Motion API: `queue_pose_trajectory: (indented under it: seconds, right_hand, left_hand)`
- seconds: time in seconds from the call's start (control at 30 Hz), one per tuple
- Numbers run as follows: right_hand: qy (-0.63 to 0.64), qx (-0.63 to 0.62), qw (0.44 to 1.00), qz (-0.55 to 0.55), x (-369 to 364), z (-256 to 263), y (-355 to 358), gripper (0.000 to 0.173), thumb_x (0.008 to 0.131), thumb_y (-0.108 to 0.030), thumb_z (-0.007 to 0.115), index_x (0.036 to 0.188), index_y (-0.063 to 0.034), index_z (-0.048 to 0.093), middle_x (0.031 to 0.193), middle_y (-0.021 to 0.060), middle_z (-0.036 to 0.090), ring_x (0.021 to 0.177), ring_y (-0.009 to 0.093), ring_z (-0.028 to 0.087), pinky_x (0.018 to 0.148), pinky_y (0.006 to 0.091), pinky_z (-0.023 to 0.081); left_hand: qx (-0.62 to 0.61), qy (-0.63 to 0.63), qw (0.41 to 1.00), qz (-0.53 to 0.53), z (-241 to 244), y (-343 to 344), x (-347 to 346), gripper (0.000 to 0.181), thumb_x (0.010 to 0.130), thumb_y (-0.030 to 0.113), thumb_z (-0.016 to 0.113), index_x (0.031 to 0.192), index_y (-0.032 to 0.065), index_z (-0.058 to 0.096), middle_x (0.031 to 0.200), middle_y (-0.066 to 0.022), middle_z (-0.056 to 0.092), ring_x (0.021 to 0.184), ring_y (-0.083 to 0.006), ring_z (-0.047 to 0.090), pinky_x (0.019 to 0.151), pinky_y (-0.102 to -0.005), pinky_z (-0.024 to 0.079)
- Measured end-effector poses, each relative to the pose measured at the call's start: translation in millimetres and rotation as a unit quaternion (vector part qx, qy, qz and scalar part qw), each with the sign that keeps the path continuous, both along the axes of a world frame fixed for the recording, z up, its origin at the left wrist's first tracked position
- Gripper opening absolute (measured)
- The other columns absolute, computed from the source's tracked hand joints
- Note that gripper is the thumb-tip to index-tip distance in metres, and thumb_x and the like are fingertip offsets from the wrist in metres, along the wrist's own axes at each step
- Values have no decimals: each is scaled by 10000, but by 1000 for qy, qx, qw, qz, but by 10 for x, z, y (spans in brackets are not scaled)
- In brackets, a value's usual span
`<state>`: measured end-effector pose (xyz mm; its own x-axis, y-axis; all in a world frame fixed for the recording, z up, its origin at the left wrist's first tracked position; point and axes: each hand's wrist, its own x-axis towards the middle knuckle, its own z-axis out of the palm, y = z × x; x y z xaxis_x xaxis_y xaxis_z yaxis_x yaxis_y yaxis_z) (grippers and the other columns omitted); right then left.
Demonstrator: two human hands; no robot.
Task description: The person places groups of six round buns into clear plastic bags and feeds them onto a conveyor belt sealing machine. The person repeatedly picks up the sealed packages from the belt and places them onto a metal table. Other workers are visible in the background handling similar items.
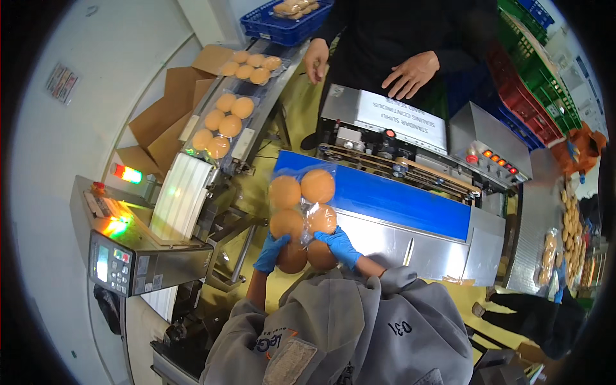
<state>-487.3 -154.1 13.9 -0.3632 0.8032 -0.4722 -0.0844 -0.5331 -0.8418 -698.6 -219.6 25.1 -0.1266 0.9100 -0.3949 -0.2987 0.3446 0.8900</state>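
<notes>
Both my hands wear blue gloves and hold a clear plastic bag of round golden buns [317, 186] in front of my body, over the left end of the blue conveyor belt [399, 197]. My left hand [272, 251] grips the bag's left edge near its lower part. On the right edge, my right hand [340, 244] has its fingers on the plastic between the middle and lower buns. Behind the belt stands a continuous band sealer [399, 159] with lit red displays. Several bagged packs of buns [223, 124] lie on the conveyor at the upper left.
A co-worker's bare hands [413, 74] are beyond the sealer. A checking machine with a keypad [111, 262] and a lit signal lamp [126, 173] stands left. A blue crate [284, 29] sits at the top, stacked crates [539, 82] upper right. Another person [534, 313] works at a metal table [534, 216].
</notes>
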Motion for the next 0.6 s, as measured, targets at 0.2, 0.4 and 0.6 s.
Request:
queue_pose_trajectory:
  seconds: [0.2,0.4,0.6]
  right_hand:
    - [-37,8,965,260,-582,102,-121,318,796,-171,670,1064,-25,579,1007,45,619,894,116,561,789,256,455]
    - [-98,92,924,359,-629,60,-389,405,821,-401,588,996,-36,594,910,80,624,819,171,565,729,342,450]
    - [-128,157,908,367,-352,-413,-282,282,854,-293,598,927,-22,574,780,17,562,691,95,489,624,259,438]
  left_hand:
    - [-15,90,995,44,-101,-1153,-513,283,847,172,566,1086,22,578,1050,-73,598,942,-171,576,813,-286,459]
    - [-60,-108,921,369,-540,-3007,-1183,273,884,207,458,1068,53,590,1022,-76,606,899,-186,582,801,-303,465]
    - [-507,618,577,168,6,-3504,-2316,330,932,174,338,1204,128,519,1196,-27,534,1047,-162,510,897,-321,399]
